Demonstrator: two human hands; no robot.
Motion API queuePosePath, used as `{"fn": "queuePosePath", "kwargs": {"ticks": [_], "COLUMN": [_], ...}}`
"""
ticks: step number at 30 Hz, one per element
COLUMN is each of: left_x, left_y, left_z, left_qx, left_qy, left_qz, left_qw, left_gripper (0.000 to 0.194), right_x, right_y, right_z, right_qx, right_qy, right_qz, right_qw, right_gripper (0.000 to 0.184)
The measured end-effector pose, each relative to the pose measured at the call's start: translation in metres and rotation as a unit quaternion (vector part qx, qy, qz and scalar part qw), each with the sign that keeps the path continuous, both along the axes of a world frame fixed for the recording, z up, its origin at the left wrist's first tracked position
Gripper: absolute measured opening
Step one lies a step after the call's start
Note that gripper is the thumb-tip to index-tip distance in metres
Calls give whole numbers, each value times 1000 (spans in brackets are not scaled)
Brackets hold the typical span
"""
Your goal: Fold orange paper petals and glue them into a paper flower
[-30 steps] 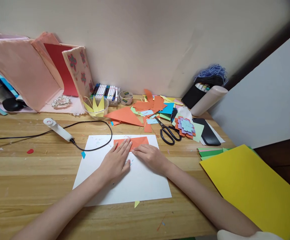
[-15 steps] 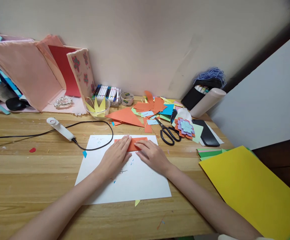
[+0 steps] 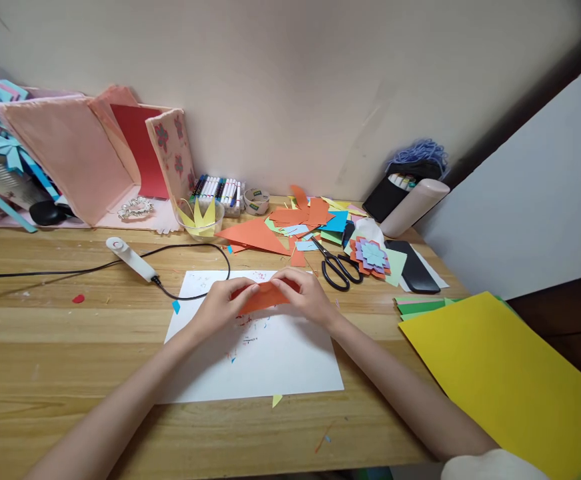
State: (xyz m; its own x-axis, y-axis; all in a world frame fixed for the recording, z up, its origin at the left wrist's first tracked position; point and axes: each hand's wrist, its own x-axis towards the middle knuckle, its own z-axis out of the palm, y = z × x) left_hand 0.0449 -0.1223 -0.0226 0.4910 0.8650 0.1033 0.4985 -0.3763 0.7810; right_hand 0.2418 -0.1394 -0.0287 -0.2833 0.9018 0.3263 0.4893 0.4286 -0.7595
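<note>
An orange piece of paper [image 3: 264, 300], apparently folded, is raised slightly above a white sheet [image 3: 290, 367]. My left hand [image 3: 225, 301] pinches its left end, thumb on the near side. At the other end my right hand [image 3: 306, 295] grips it the same way, and the two thumbs sit a short distance apart near its upper edge. Fingers behind the paper are hidden. Small coloured marks and scraps dot the white sheet under my hands. Black-handled scissors [image 3: 337, 265] lie just beyond my right hand.
Orange paper offcuts [image 3: 255, 237] and a layered paper flower [image 3: 371, 255] lie at the back. A corded white device [image 3: 130, 259] rests on the left. Yellow card [image 3: 500, 380] covers the right side. Markers [image 3: 220, 191] and a tape roll [image 3: 256, 201] stand by the wall.
Both hands were pressing the orange paper flat on the white sheet; now they hold it up by its two ends, tilted toward me. The view has shifted slightly left.
</note>
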Motion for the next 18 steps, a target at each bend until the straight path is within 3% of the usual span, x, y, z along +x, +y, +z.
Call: {"fn": "queuePosePath", "kwargs": {"ticks": [4,10,14,18], "left_x": [-6,-10,-12,-14], "left_y": [6,12,14,15], "left_z": [1,-10,-8,-7], "left_qx": [-150,-214,-277,-293], "left_qy": [-2,-23,-58,-64], "left_qz": [-63,-75,-97,-104], "left_qw": [987,974,954,948], "left_gripper": [34,37,37,37], "right_x": [-7,1,11,12], "right_y": [0,3,8,8], "right_z": [-10,-20,-13,-13], "right_qx": [-84,-106,-77,26], "right_qy": [37,44,1,-48], "right_qz": [24,98,130,134], "right_qw": [995,989,989,989], "right_gripper": [18,23,34,32]}}
